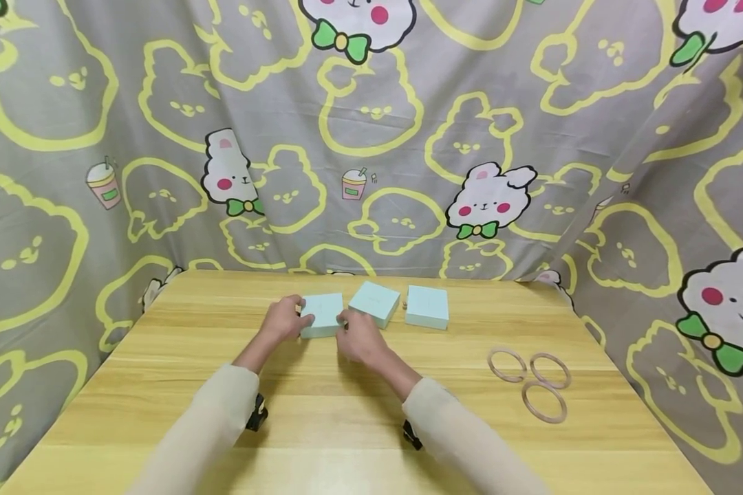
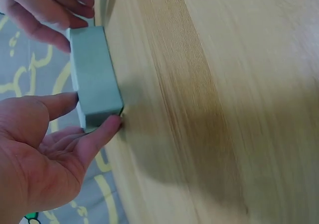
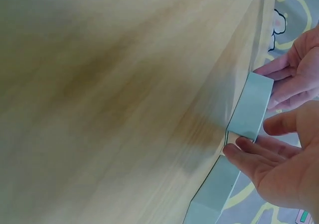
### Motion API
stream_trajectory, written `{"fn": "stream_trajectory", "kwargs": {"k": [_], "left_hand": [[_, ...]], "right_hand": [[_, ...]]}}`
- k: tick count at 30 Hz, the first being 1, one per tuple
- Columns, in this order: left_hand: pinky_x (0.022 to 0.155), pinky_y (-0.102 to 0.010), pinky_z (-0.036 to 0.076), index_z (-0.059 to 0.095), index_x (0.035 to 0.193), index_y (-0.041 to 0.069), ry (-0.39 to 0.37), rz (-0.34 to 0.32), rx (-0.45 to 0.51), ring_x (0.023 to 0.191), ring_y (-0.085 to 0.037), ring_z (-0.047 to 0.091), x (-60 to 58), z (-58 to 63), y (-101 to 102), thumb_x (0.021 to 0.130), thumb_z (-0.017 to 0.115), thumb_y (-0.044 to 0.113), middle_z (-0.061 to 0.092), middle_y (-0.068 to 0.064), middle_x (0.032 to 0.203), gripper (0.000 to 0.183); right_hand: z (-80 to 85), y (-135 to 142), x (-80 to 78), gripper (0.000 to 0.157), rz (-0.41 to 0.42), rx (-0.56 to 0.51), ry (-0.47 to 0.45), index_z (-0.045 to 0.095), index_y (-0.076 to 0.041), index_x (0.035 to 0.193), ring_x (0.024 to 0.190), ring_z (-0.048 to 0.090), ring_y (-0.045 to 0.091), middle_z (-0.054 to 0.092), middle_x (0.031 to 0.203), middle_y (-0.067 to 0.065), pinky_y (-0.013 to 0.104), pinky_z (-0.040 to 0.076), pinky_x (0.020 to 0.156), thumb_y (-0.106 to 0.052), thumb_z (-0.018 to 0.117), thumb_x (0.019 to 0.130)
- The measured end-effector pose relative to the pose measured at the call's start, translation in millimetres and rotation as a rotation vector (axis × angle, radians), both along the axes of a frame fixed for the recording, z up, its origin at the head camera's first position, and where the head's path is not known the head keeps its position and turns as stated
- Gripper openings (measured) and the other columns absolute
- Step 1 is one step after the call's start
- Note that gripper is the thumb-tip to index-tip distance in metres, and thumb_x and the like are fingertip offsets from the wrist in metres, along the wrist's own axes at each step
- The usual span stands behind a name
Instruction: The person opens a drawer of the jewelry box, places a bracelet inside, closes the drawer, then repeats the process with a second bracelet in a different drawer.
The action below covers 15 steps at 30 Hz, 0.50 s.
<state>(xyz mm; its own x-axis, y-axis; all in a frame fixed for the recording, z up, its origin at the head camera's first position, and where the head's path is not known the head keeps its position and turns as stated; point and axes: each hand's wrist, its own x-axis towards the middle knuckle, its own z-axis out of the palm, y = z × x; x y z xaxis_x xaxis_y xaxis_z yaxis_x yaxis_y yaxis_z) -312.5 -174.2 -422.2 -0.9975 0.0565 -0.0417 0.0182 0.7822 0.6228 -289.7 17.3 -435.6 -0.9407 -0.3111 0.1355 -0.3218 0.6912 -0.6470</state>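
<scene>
A pale blue-green box (image 1: 323,313) lies flat near the back of the table, the leftmost of three alike. My left hand (image 1: 283,317) grips its left end, thumb on the box, fingers at the side. At the opposite end, my right hand (image 1: 360,338) holds the box by its near right corner. In the left wrist view, the box (image 2: 97,72) sits between the two hands. The right wrist view shows my right fingertips against the end of the box (image 3: 251,107), close to the neighbouring box (image 3: 214,189).
The middle box (image 1: 374,302) stands at an angle, and the third box (image 1: 427,306) sits to its right. Three pinkish-brown rings, one of them the nearest ring (image 1: 547,421), lie on the right of the wooden table (image 1: 328,440). A patterned curtain (image 1: 402,227) hangs behind.
</scene>
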Motion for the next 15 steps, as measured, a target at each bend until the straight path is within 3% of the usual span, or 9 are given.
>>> {"fn": "stream_trajectory", "kwargs": {"k": [2,5,10,15], "left_hand": [[0.079,-0.043,0.057,0.055,0.132,-0.008,-0.013,-0.022,-0.027,0.077,-0.026,0.071,2.0,1.9,0.5,0.097,0.068,0.021,0.07,-0.027,0.111,0.047],[0.08,-0.043,0.057,0.057,0.127,-0.01,-0.011,-0.049,-0.083,0.079,-0.025,0.07,4.6,4.5,0.9,0.095,0.071,0.022,0.07,-0.026,0.111,0.047],[0.077,-0.041,0.055,0.061,0.118,-0.01,0.003,-0.093,-0.146,0.081,-0.025,0.064,12.7,10.4,2.7,0.092,0.075,0.022,0.07,-0.024,0.109,0.044],[0.075,-0.039,0.055,0.062,0.12,-0.009,-0.012,-0.119,-0.154,0.081,-0.023,0.063,22.2,12.4,5.0,0.092,0.076,0.023,0.07,-0.023,0.111,0.045]], "right_hand": [[-0.1,3.9,2.2,0.032,0.006,-0.002,0.008,0.068,0.0,0.124,0.082,0.069,0.018,0.072,0.118,0.015,0.025,0.054,0.064,-0.002,0.054,0.095],[-0.3,8.7,5.9,0.03,0.023,-0.012,0.019,0.071,0.0,0.12,0.099,0.071,0.023,0.073,0.118,0.014,0.03,0.058,0.073,-0.001,0.055,0.093],[0.8,16.6,13.5,0.03,0.053,-0.018,0.02,0.072,-0.001,0.117,0.097,0.073,0.024,0.074,0.116,0.013,0.03,0.059,0.072,-0.002,0.056,0.092],[3.0,23.7,24.8,0.031,0.08,-0.018,-0.003,0.072,-0.001,0.118,0.098,0.073,0.023,0.074,0.116,0.013,0.029,0.058,0.072,-0.003,0.056,0.092]]}}
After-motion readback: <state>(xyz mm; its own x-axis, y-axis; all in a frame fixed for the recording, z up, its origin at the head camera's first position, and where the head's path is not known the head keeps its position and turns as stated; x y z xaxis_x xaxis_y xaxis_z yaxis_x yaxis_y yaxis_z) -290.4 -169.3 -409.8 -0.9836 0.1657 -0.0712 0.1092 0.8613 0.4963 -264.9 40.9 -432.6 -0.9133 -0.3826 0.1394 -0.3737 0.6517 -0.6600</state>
